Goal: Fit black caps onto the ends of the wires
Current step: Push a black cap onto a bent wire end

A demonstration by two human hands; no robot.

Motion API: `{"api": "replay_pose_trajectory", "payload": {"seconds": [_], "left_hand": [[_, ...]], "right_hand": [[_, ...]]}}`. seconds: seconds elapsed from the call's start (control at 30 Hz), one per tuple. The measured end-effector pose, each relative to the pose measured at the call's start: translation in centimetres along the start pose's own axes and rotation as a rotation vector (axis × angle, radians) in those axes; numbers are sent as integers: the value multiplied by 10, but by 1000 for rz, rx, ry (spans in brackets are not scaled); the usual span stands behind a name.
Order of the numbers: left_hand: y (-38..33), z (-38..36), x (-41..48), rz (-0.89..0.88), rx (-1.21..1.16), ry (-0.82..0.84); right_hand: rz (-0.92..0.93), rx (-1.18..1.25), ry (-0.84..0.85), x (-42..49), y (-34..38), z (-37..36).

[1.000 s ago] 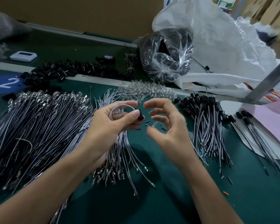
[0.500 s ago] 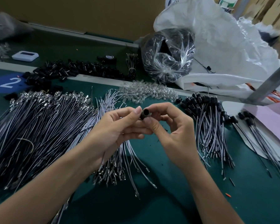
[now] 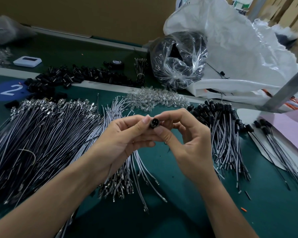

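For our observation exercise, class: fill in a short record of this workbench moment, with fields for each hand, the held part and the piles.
left hand: pinches the black cap
right hand: pinches the same cap from the other side
cap opening: faces the camera
uncapped wires: large heap left of the hands
capped wires: bundle right of the hands
loose caps: row farther back, on the left
surface: green mat

Bare forearms (image 3: 62, 191), bare hands (image 3: 122, 138).
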State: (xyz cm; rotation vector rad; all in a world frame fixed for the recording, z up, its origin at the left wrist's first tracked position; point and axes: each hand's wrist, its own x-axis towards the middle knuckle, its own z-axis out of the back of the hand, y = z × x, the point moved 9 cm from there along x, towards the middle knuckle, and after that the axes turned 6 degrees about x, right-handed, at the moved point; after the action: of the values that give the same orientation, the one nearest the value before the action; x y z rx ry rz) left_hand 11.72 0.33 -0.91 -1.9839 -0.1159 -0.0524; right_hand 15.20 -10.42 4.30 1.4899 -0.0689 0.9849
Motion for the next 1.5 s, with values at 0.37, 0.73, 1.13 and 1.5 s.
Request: {"api": "replay_pose_trajectory", "payload": {"seconds": [0.37, 0.73, 1.13, 1.5], "left_hand": [[5, 7, 2, 28, -31, -64], [-10, 36, -6, -84, 96, -390], [-15, 24, -7, -110, 970, -384], [1, 12, -5, -64, 1304, -274]], "right_hand": [[-31, -83, -20, 0, -2, 1], [-209, -563, -275, 2, -31, 61], [-277, -783, 136, -2, -56, 16], [-209, -939, 154, -2, -69, 0]]}}
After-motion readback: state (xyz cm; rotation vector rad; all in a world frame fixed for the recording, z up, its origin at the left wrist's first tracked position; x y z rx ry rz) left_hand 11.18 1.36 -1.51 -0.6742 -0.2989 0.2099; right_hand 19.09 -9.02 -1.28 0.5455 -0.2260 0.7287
